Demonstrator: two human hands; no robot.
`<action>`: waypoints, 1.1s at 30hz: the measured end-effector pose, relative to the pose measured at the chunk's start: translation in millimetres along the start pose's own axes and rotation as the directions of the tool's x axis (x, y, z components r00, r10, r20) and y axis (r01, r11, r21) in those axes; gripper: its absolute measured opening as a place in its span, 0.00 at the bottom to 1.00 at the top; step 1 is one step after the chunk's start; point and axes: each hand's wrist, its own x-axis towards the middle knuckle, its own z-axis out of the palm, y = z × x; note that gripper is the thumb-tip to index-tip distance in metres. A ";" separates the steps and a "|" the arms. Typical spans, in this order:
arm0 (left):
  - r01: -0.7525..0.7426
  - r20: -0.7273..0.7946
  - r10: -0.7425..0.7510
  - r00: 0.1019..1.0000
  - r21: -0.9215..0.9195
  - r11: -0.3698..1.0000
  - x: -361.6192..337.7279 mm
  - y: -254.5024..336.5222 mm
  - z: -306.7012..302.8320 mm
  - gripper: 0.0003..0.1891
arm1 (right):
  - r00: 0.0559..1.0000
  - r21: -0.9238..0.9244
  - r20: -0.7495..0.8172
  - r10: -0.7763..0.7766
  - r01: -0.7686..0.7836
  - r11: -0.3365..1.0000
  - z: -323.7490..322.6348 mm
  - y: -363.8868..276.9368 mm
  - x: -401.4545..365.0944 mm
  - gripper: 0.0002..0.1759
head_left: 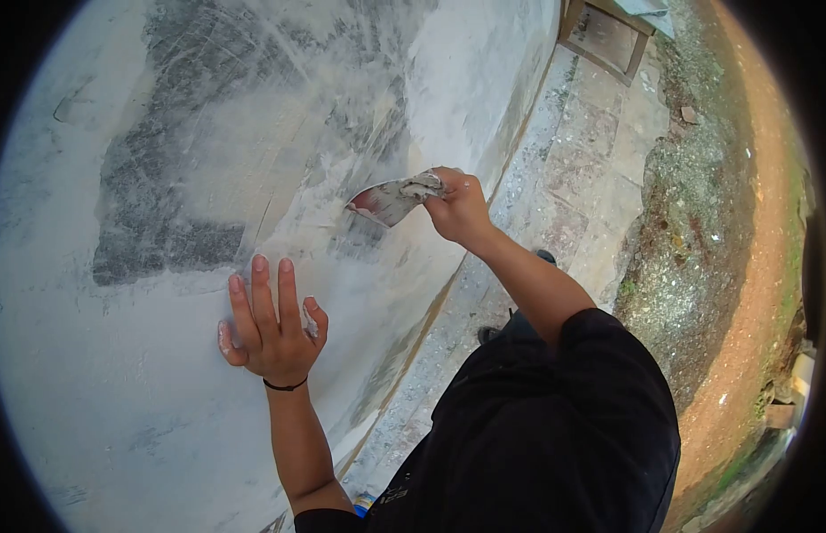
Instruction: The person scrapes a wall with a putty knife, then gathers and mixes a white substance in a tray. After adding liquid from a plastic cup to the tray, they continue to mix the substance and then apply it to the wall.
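My right hand point(457, 206) grips a putty knife point(386, 202) whose wide blade lies close against the wall point(359, 298). White filler clings to the blade near the fingers, and a reddish patch shows toward its edge. Lower and to the left, my left hand point(275, 324) is spread toward the wall with its fingers apart and nothing in it. White smears mark its fingertips, and a dark band circles the wrist. Above the left hand, the wall has a dark grey area point(177, 195) partly covered with streaky white filler.
A paved strip point(590, 133) runs along the foot of the wall, spotted with white. At the top right stands a wooden frame point(628, 67). Beyond lie gravel point(688, 258) and orange-brown ground point(742, 311). My shoe point(489, 335) shows beside the wall.
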 end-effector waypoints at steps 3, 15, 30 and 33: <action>0.019 0.012 -0.019 1.000 0.032 0.999 -2.3 1.7 1.6 0.19 | 0.983 0.072 -0.091 0.157 -0.151 0.986 -5.9 22.1 29.2 0.08; 0.033 0.003 -0.033 0.999 0.026 0.999 -0.7 2.1 1.2 0.18 | 0.912 -0.113 -0.411 0.002 -0.053 0.992 -17.8 -3.4 4.2 0.08; -0.008 -0.076 -0.003 0.997 -0.150 0.989 -3.3 -3.6 -3.2 0.19 | 0.925 -0.134 -0.110 -0.365 0.350 0.927 56.8 -70.4 -88.0 0.18; -0.003 -0.070 -0.006 0.998 -0.126 0.992 -3.6 -4.6 -1.3 0.19 | 0.937 0.032 0.079 -0.340 0.338 0.940 24.0 -45.2 -62.6 0.14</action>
